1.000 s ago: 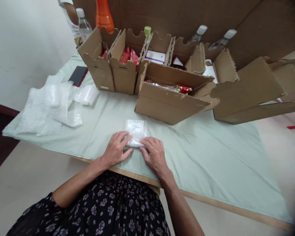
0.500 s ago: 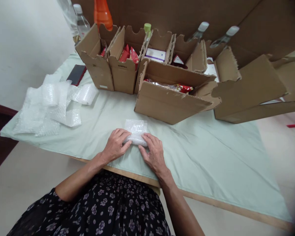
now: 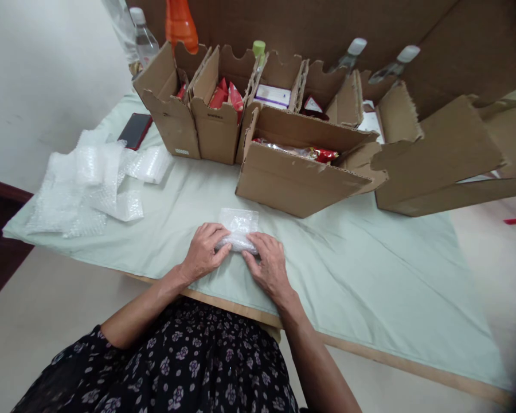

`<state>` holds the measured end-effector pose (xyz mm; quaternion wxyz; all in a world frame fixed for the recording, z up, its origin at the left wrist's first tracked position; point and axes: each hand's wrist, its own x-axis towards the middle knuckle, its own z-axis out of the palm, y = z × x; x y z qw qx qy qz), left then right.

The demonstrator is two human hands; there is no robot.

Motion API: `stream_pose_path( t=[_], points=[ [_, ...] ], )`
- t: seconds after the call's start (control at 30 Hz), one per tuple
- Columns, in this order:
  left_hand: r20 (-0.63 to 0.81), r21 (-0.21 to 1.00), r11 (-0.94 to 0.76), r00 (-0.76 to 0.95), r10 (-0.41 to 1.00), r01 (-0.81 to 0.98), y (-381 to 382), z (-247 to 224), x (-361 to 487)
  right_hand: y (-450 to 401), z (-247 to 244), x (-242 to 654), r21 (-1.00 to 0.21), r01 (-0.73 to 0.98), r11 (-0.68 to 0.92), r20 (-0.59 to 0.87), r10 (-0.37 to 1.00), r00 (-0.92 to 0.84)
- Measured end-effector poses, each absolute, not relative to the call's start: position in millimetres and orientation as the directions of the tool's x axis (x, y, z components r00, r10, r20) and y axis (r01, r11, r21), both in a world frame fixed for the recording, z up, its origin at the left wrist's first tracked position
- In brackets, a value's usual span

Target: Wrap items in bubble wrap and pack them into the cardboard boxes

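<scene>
A small piece of bubble wrap (image 3: pixel 239 221) lies on the pale green cloth (image 3: pixel 348 275) near the table's front edge. Its near end is rolled into a thick bundle, while the far end stays flat. My left hand (image 3: pixel 205 249) grips the left end of the roll between thumb and fingers. At the right end, my right hand (image 3: pixel 266 261) holds it the same way. Whether anything is inside the roll, I cannot tell.
Bubble wrap pieces (image 3: pixel 79 183) are heaped at the left, by a dark phone (image 3: pixel 135 131). Open cardboard boxes (image 3: pixel 303 178) with red and white packets stand along the back. Behind them are clear bottles (image 3: pixel 145 43) and an orange bottle (image 3: pixel 181 26).
Almost nothing differs. Both hands keep their hold on the bubble wrap, and the rolled part sits very slightly farther from me. The view has shifted a little.
</scene>
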<state>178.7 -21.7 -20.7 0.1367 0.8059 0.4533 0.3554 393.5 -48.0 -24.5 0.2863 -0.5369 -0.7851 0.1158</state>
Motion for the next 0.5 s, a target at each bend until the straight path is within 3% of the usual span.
stream_pose_path(
  t=[0.5],
  points=[
    [0.427, 0.576, -0.509, 0.295, 0.855, 0.639, -19.5, -23.0, 178.2, -47.4, -24.3, 396.3, -0.586, 0.712, 0.388, 0.325, 0.917, -0.232]
  ],
)
